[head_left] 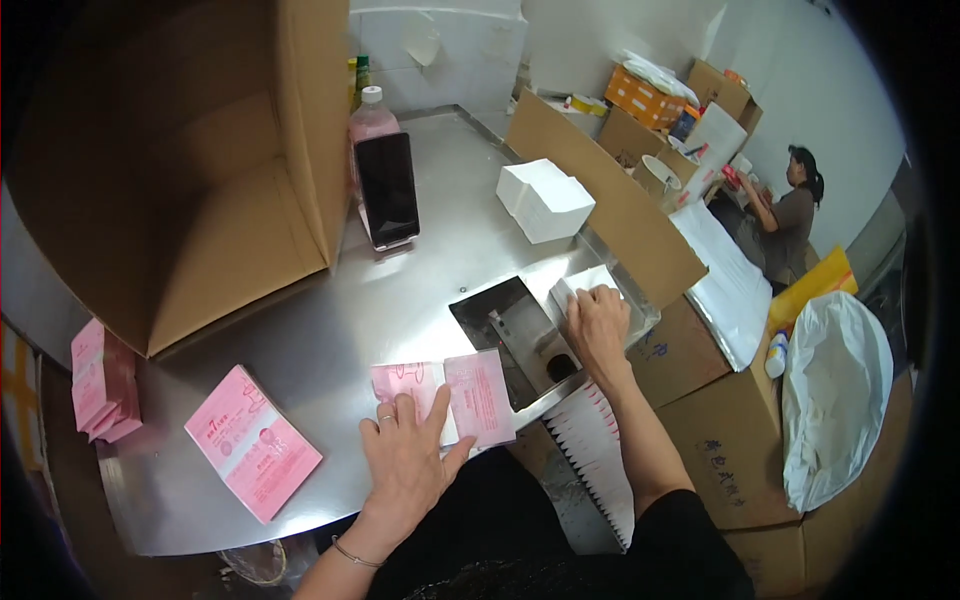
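My left hand (405,455) lies spread over a pink printed wrapper (485,400) near the table's front edge, its fingertips resting on it. A narrow white strip shows down the wrapper's middle, between its two pink halves. Beside the table's rectangular opening (510,335), my right hand (600,325) has its fingers closed over a small white stack of folded tissues (585,285); the palm hides part of it. A larger white stack (545,200) sits farther back. To the left lies a pile of pink wrappers (253,443).
More pink packs (103,385) stand at the far left. An open cardboard box (230,200) rises on the left, beside a propped phone (387,190) and a bottle (374,118). A cardboard panel (600,195) borders the right side. Another person (790,215) works in the background.
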